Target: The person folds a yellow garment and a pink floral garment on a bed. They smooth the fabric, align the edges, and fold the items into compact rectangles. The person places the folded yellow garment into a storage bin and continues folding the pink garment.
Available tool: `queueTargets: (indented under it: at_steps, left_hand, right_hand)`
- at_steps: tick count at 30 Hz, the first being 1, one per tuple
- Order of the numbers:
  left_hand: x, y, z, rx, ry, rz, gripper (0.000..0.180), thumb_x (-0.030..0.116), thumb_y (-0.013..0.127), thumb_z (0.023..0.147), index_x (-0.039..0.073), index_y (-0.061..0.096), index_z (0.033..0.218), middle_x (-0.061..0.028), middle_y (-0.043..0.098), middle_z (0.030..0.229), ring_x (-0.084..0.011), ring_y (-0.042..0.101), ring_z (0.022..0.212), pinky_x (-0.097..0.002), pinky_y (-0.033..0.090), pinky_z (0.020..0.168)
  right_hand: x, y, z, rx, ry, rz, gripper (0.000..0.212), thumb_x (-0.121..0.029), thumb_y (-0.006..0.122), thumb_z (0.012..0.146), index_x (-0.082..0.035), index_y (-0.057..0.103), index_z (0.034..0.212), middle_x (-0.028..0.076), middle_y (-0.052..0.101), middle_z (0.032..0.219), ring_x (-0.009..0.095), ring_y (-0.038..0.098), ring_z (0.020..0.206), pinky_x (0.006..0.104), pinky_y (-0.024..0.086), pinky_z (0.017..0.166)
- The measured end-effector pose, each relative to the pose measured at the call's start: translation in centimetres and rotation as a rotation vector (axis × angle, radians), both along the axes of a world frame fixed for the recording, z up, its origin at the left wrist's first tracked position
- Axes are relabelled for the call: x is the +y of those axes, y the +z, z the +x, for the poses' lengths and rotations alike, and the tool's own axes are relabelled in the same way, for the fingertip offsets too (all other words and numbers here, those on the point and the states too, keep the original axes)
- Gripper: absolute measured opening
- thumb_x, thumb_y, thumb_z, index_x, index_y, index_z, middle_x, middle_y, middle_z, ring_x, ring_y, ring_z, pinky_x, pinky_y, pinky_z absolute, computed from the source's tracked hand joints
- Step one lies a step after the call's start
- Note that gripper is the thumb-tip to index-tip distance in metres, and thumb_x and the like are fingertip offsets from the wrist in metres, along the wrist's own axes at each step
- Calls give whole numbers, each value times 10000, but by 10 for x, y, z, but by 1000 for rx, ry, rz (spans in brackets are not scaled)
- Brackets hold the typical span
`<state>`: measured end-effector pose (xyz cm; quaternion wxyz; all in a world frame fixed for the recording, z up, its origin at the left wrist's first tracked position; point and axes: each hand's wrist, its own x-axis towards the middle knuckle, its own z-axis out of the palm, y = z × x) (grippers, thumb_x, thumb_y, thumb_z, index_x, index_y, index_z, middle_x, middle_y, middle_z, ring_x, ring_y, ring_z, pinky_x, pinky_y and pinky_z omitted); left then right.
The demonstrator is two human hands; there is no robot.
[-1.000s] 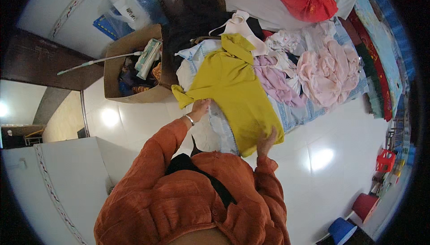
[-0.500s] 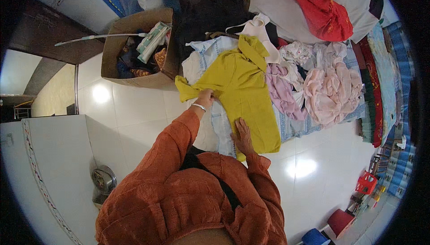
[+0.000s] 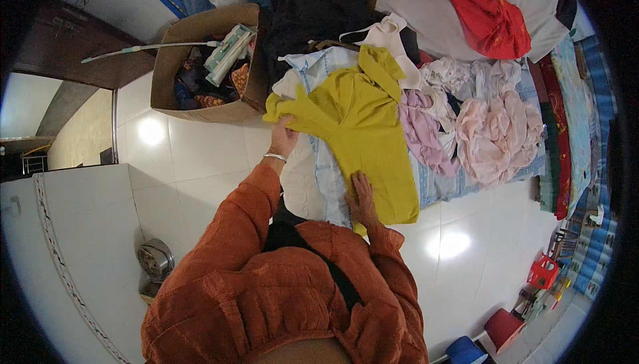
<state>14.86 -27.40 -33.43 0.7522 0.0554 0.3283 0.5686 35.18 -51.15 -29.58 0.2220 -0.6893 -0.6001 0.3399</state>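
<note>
A mustard-yellow shirt [image 3: 369,137] lies spread over other clothes at the edge of the bed, its collar pointing away from me. The fingers of my left hand [image 3: 284,139] are closed on its left sleeve near the cuff. My right hand [image 3: 363,201] rests flat on the lower left side of the shirt, fingers stretched out. Pale blue and white patterned cloth [image 3: 326,171] shows under the shirt. To its right lie a lilac garment [image 3: 423,131] and a crumpled pale pink garment [image 3: 499,141].
An open cardboard box [image 3: 206,114] with a flat mop and cloths stands on the tiled floor at far left. Behind the shirt are a white strapped garment [image 3: 389,34], black cloth [image 3: 319,7] and a red cloth [image 3: 489,21]. Stools [image 3: 502,329] stand at lower right.
My left hand has moved left and slightly away along the sleeve, from its middle toward the cuff, and the sleeve has shifted upward. My right hand stays in place on the shirt.
</note>
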Motion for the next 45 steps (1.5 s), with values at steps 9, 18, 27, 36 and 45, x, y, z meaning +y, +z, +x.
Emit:
queueTargets:
  at_steps: [9,18,27,36,45]
  left_hand:
    - [24,46,-38,-103,40,-28,336,182,524,850,39,471,1149,-92,519,1164,-252,487,1085,-403,400,925]
    - [43,14,-112,47,271,-95,266,207,499,884,38,512,1090,-76,565,1091,-234,516,1046,-392,415,915]
    - [30,145,-45,343,-119,425,250,188,512,882,31,549,1073,-65,574,1067,-189,540,971,-319,444,821]
    - [-91,175,89,766,-1187,1612,571,303,663,745,108,465,1243,-146,358,1341,-303,318,1230,-398,254,1019]
    - [-75,91,65,1223,-1214,1433,392,208,649,722,110,586,1096,-137,484,1209,-333,362,1178,-425,280,1001]
  right_hand:
    - [-1,-4,1,-3,15,5,596,-205,565,817,-77,312,1342,171,193,1425,341,179,1313,457,118,1061]
    - [0,-1,0,-13,7,18,584,-204,558,823,-80,315,1340,168,216,1418,346,200,1305,473,133,1053]
    - [0,-7,0,321,-204,16,561,-268,513,862,-81,301,1347,145,246,1412,313,241,1295,478,167,1039]
    - [-24,37,36,1748,-808,246,772,-652,282,829,-116,214,1381,91,289,1390,282,300,1256,427,233,1038]
    - [-66,22,41,1639,-972,252,555,-471,419,874,-62,407,1249,80,449,1252,239,445,1116,390,363,937]
